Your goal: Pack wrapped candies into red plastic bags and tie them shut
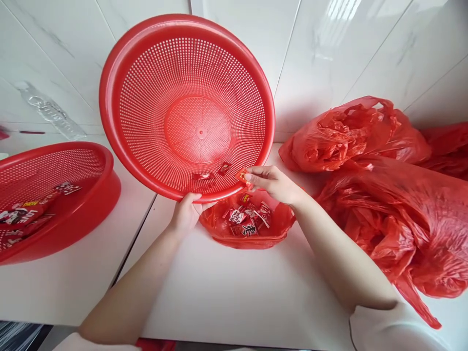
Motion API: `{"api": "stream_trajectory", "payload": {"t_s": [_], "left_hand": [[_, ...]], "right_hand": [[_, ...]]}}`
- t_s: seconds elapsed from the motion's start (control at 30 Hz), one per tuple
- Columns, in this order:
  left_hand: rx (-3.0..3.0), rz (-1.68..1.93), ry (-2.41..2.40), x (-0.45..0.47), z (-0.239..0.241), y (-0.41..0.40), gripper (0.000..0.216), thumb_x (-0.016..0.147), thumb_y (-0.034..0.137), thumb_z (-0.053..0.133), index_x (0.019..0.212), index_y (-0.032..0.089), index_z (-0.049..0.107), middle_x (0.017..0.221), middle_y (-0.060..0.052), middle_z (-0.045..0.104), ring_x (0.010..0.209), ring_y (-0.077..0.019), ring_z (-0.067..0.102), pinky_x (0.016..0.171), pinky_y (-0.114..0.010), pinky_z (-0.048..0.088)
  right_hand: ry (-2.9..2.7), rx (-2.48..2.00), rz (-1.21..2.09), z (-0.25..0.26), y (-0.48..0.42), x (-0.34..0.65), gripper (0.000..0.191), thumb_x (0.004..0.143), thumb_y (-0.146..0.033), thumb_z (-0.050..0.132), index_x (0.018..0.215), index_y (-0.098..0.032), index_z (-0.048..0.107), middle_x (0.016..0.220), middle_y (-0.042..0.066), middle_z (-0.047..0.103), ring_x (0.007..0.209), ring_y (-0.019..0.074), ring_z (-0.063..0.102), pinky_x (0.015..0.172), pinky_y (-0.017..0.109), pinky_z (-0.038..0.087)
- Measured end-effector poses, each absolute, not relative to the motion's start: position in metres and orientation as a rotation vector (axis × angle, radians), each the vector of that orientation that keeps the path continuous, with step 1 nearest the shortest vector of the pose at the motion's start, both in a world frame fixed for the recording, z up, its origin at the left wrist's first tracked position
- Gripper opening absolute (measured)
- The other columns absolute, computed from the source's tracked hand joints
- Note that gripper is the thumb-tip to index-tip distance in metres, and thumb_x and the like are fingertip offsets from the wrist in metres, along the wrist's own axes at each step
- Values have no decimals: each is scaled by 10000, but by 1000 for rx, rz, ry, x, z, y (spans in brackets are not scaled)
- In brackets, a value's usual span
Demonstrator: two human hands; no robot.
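My left hand (185, 214) grips the lower rim of a large red perforated basket (153, 87), holding it tilted up on its edge against the tiled wall. Two small red packets (212, 171) lie near the basket's bottom rim. With its fingertips, my right hand (272, 183) pinches a small red packet (242, 176) at that rim. Directly below sits an open red plastic bag (226, 234) holding several red and white candy packets (246, 219).
A second red basket (104, 190) with several packets stands at the left on the white counter (226, 292). Crumpled red plastic bags (387, 195) are heaped at the right. White tiled wall behind. The counter's front edge runs along the bottom.
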State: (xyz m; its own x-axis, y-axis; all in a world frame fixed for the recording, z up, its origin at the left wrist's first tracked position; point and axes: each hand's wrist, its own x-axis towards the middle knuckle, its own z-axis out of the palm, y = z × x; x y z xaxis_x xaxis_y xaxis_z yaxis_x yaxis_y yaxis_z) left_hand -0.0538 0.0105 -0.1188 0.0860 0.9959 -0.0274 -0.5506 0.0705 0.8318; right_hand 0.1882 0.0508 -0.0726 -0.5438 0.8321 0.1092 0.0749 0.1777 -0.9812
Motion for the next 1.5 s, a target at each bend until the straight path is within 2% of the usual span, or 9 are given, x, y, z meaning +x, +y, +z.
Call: {"api": "stream_trajectory", "payload": {"t_s": [0.2, 0.4, 0.53, 0.7, 0.8, 0.9, 1.13, 1.3, 1.5], "left_hand": [[762, 1396, 772, -56, -116, 12, 326, 781, 110, 510, 1071, 182, 639, 1063, -64, 708, 1141, -279, 595, 929, -500, 517], [773, 1382, 764, -55, -117, 12, 368, 787, 114, 502, 1127, 192, 620, 1135, -62, 686, 1164, -270, 579, 940, -488, 516], [767, 1332, 771, -52, -120, 11, 344, 785, 109, 508, 1097, 171, 638, 1149, -70, 686, 1184, -275, 569, 971, -485, 496], [801, 1231, 757, -47, -122, 4, 367, 795, 118, 518, 1137, 171, 641, 1194, -75, 674, 1211, -289, 553, 998, -498, 473], [827, 1146, 717, -44, -122, 0, 402, 807, 129, 510, 1189, 175, 627, 1207, -82, 669, 1216, -304, 549, 1013, -518, 455], [849, 1093, 710, -43, -121, -2, 417, 814, 138, 515, 1218, 160, 619, 1204, -96, 671, 1210, -319, 552, 1028, -534, 436], [854, 1123, 699, -45, -121, 0, 428, 809, 129, 503, 1220, 168, 617, 1176, -89, 684, 1196, -313, 566, 1025, -536, 440], [857, 1117, 710, -44, -122, -2, 419, 803, 147, 527, 1211, 169, 622, 1168, -95, 687, 1177, -326, 580, 1010, -552, 447], [863, 1109, 725, -43, -120, -4, 403, 805, 136, 520, 1192, 152, 631, 1143, -99, 695, 1191, -336, 565, 1012, -569, 441]], "right_hand": [[-1984, -922, 1355, -66, 46, 197, 320, 815, -453, 657, 930, -163, 725, 791, 27, 692, 692, 145, 615, 661, 275, 511], [-2060, -1116, 610, -65, 43, 194, 228, 901, -351, 563, 866, -187, 718, 815, 18, 690, 681, 130, 585, 663, 273, 457], [-2067, -1015, 415, -63, 43, 191, 194, 913, -272, 529, 840, -173, 678, 798, 31, 657, 699, 140, 582, 691, 281, 473], [-2227, -922, 278, -70, 44, 187, 272, 958, -271, 434, 1106, -150, 628, 1110, 109, 628, 993, 189, 606, 891, 332, 488], [-2373, -1047, 171, -86, 45, 181, 434, 968, -379, 426, 1309, -124, 514, 1359, 155, 516, 1248, 263, 489, 1098, 489, 324], [-2485, -1172, 94, -102, 46, 175, 632, 947, -523, 412, 1422, -107, 388, 1398, 187, 481, 1320, 330, 410, 1125, 644, 110], [-2546, -1023, 255, -97, 44, 172, 488, 926, -559, 428, 1144, -164, 613, 1152, 134, 589, 1038, 264, 575, 956, 472, 435], [-2500, -1011, 239, -99, 42, 169, 558, 929, -560, 423, 1329, -175, 477, 1427, 162, 425, 1263, 313, 445, 1049, 537, 342], [-2574, -973, 362, -98, 43, 171, 491, 923, -546, 456, 1173, -151, 607, 1045, 122, 614, 943, 237, 595, 854, 408, 473]]}}
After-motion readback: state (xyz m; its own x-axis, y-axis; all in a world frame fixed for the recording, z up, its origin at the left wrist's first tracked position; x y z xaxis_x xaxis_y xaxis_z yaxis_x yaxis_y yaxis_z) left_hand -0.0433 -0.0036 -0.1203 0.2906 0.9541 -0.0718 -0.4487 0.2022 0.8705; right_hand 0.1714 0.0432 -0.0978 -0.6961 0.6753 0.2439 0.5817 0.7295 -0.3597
